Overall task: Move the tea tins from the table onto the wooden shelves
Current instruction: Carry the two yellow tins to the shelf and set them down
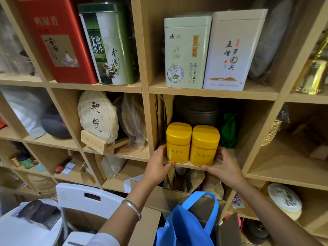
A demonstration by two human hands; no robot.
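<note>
Two yellow tea tins stand upright on the wooden shelf board (184,165), long axis vertical, lids up, printed fronts toward the camera. Left yellow tin (178,142) and right yellow tin (204,145) touch side by side at the board's front edge.

Left hand (158,165) — fingers curled against the left tin's outer side, thumb lying along the board edge below it. Right hand (224,165) — fingers wrapped on the right tin's outer side, thumb under the board edge. Both grip; the pair is squeezed between them.

Behind the tins: a dark round canister (197,110) and a green bag (229,130). On the board above the tins: a pale green tin (186,54) beside a white tin (230,54), both upright. Below the tins: a blue tote bag (188,222).
</note>
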